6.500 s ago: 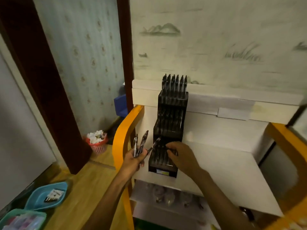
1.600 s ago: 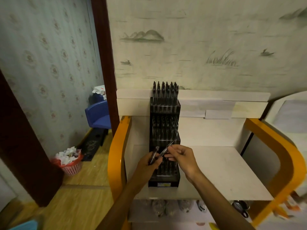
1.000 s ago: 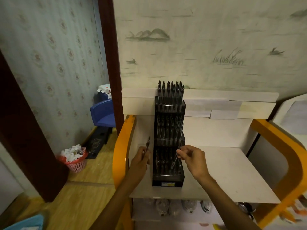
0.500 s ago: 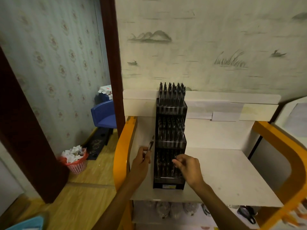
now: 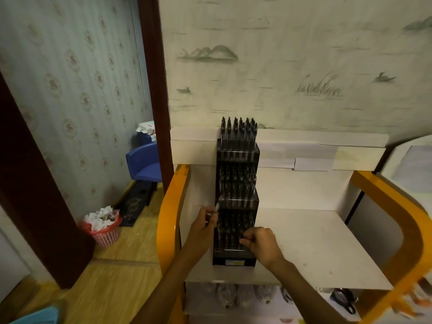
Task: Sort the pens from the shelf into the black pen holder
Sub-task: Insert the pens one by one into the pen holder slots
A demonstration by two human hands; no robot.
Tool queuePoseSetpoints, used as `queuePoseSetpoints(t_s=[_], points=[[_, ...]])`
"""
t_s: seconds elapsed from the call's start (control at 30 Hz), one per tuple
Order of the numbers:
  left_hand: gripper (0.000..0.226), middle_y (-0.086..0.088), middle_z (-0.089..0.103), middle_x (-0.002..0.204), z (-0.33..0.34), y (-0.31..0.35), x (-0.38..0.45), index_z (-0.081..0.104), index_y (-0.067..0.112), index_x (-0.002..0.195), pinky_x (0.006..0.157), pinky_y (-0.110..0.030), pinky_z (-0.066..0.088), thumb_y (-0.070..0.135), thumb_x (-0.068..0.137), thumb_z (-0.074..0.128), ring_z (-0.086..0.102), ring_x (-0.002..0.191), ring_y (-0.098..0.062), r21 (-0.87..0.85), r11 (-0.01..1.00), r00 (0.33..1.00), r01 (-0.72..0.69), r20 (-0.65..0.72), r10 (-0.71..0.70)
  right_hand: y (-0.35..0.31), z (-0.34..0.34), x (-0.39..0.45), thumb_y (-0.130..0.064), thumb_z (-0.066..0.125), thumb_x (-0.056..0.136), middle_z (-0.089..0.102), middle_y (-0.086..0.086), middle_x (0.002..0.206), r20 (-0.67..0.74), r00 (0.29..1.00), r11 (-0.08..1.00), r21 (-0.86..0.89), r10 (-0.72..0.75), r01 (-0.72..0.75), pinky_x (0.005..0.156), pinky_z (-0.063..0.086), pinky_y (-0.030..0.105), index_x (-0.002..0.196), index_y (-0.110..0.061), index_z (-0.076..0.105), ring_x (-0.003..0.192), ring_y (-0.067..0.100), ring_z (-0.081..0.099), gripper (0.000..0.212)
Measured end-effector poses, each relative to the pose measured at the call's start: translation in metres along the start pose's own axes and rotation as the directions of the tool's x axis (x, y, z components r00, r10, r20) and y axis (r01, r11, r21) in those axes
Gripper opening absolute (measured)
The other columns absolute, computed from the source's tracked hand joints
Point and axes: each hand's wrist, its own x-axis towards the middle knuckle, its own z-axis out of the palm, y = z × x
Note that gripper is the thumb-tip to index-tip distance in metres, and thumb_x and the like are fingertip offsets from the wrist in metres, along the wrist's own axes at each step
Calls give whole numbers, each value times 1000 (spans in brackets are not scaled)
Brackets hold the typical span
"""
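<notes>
A single wide-angle camera worn on the person's head looks forward and steeply down onto the white shelf (image 5: 322, 242), near enough that both forearms enter from the bottom edge and the left hand (image 5: 203, 226) and right hand (image 5: 261, 242) sit in the lower middle. The black pen holder (image 5: 236, 195) stands almost dead centre, facing the lens, with the papered wall (image 5: 292, 66) filling the upper half. The wide lens bows the frame edges, taking in the floor (image 5: 112, 274) and a doorway (image 5: 152, 78) at left
</notes>
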Motion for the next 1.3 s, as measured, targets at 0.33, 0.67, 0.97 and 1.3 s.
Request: queuePoseSetpoints(t_s=[0.33,0.67,0.97,1.3], points=[[10,4,58,86,17,8,-4,55,30,106,60,-16,44,28,105,45,54,67,0,41,998,992,-45,123,40,-35,-44,-2,-17,73,88,76,-3,93,-55,998,774,633,29,13,84,55,21,107,-14,74,91,9,72,19],[7,3,59,76,23,14,-5,53,34,101,54,-16,47,32,104,47,51,56,-3,162,983,961,-85,275,38,-40,-51,-4,-15,62,95,76,11,98,-2,999,548,836,55,-28,86,58,32,109,-2,70,95,23,73,20],[29,13,57,115,-11,23,6,58,30,121,86,-22,48,37,94,64,55,102,-2,536,812,973,-230,119,198,-20,-49,-1,-17,70,90,75,4,87,-145,983,720,694,115,18,70,60,26,99,-13,71,75,17,74,10],[36,9,58,126,-34,27,13,58,29,128,92,-29,50,41,94,61,55,108,-5,599,740,948,-306,116,298,-6,-27,0,-22,70,91,71,-6,89,-222,972,924,382,76,15,75,60,38,103,-14,72,77,12,69,14]])
